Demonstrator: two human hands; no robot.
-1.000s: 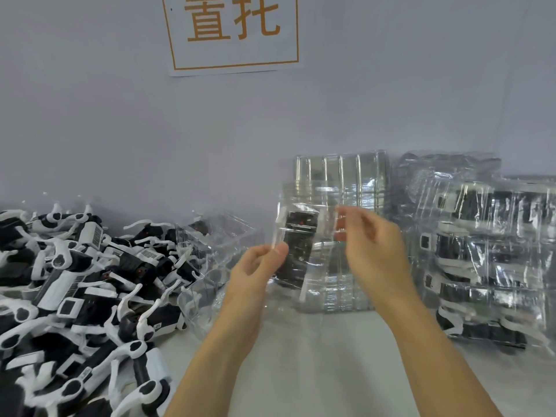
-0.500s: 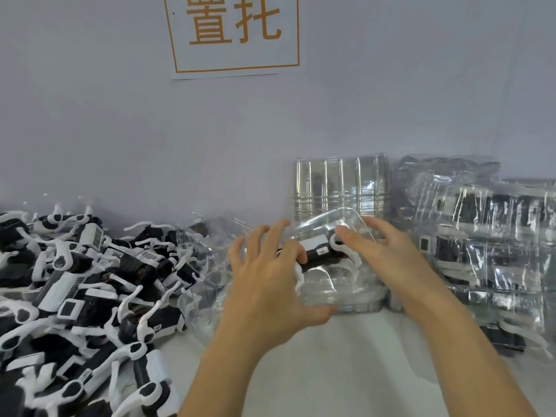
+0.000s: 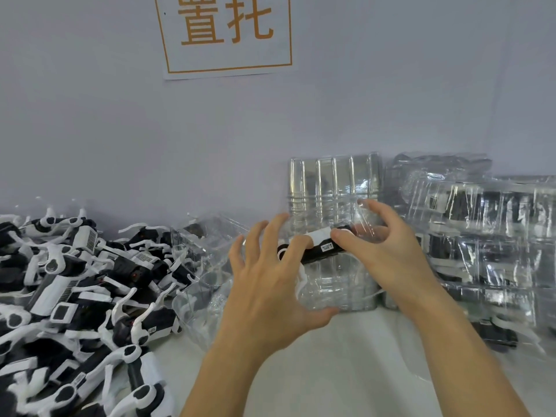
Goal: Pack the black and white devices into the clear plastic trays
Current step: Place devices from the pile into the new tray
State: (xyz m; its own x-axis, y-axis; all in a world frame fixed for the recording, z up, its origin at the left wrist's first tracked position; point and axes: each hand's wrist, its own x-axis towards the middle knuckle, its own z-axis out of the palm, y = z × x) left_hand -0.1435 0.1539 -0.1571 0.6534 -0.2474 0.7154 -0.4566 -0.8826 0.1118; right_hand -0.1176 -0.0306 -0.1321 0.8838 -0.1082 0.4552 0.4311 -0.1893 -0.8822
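While the black and white device (image 3: pixel 314 246) lies across the clear plastic tray (image 3: pixel 334 284) in front of me, I hold this tray from both sides. My left hand (image 3: pixel 270 284) has its fingers spread and bent around the left side of the tray, the thumb under the near edge, one fingertip touching the white part of the device. My right hand (image 3: pixel 388 254) curls over the right side, the thumb pressing on the black end. The tray stands on the white table (image 3: pixel 346 371), just in front of a stack of empty trays (image 3: pixel 334 179) by the wall. At the right are the packed trays (image 3: pixel 487 236). At the left is a big heap of loose devices (image 3: pixel 75 296), with some more empty trays (image 3: pixel 207 251) between.
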